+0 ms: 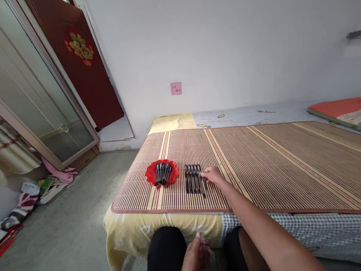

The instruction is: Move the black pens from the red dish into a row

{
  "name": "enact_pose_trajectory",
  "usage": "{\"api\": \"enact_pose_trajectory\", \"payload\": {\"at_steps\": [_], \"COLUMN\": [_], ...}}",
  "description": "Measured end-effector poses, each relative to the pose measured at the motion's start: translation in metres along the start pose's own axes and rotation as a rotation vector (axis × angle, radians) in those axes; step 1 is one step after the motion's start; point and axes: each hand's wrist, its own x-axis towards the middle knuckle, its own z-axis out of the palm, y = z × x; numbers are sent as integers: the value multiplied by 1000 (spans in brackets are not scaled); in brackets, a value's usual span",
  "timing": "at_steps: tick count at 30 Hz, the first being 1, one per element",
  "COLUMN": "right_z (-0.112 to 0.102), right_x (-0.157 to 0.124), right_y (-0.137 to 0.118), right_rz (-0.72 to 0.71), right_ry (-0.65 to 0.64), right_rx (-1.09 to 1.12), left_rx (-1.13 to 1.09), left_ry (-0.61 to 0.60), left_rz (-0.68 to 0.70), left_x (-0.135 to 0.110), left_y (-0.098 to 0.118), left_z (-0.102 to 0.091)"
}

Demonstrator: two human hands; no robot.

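On the bamboo mat (281, 160), far left: a red dish (149, 174) holds a bundle of dark pens (162, 174). Lower, our left hand (195, 257) rests slack between the knees, empty. Next, a row of pens (193, 179) lies side by side. Our right hand (214, 175), arm stretched forward, fingers loosely open, touches the rightmost pen without clasping it. We judge light fingertip contact best keeps the row parallel.
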Motion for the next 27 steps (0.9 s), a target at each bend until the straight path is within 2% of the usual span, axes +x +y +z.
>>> {"api": "enact_pose_trajectory", "payload": {"at_steps": [3,7,12,17,20,27], "right_z": [1,-5,-10,-8,-6,0], "right_x": [-4,-25,-69,-102,-108,-109], "right_y": [4,10,28,48,51,46], "right_rz": [31,-21,-155,-384,-439,-445], "right_ry": [0,11,4,-16,-20,-1], "right_rx": [-20,-34,-17,-115,-189,-341], "left_rx": [-8,-14,-1,25,48,60], "left_ry": [-8,-27,-33,-60,-48,-31], "left_rz": [-8,2,-1,-6,-10,-12], "left_x": [-3,-6,-4,1,3,1], "left_y": [1,2,1,-2,-5,-5], "left_z": [1,2,2,-1,-3,-2]}}
